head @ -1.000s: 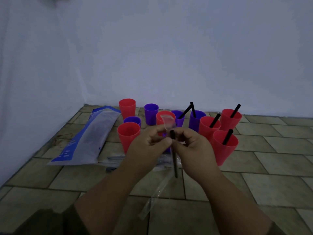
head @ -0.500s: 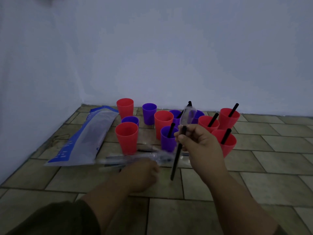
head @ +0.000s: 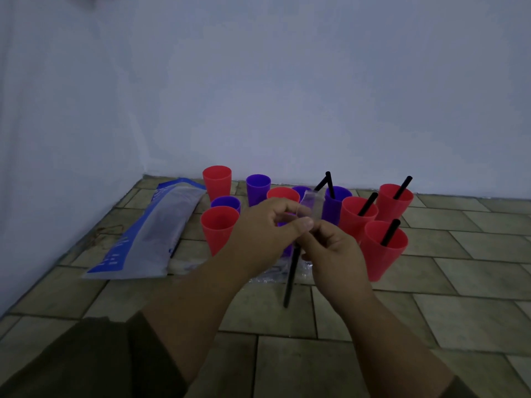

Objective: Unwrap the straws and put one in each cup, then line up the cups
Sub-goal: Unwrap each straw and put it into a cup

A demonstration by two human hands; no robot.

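My two hands meet over the tiled floor in front of a cluster of red and purple cups. My right hand [head: 334, 249] grips a black straw [head: 290, 280] that hangs down toward the floor. A clear wrapper [head: 311, 205] sticks up from the straw's top, and my left hand [head: 265, 229] pinches it. Three red cups on the right [head: 383, 251] [head: 356, 219] [head: 393, 201] and a purple cup [head: 334, 202] each hold a black straw. The red cup at front left [head: 219, 228], the far red cup [head: 217, 180] and a purple cup [head: 258, 188] are empty. My hands hide a purple cup behind them.
A long blue and clear straw bag [head: 149, 231] lies on the floor at the left, near the wall corner. Loose clear wrappers [head: 270, 275] lie on the tiles below my hands. A pale wall rises right behind the cups.
My left hand has come up from the floor wrappers and now pinches the wrapper on the straw in my right hand. The right hand stayed roughly in place.
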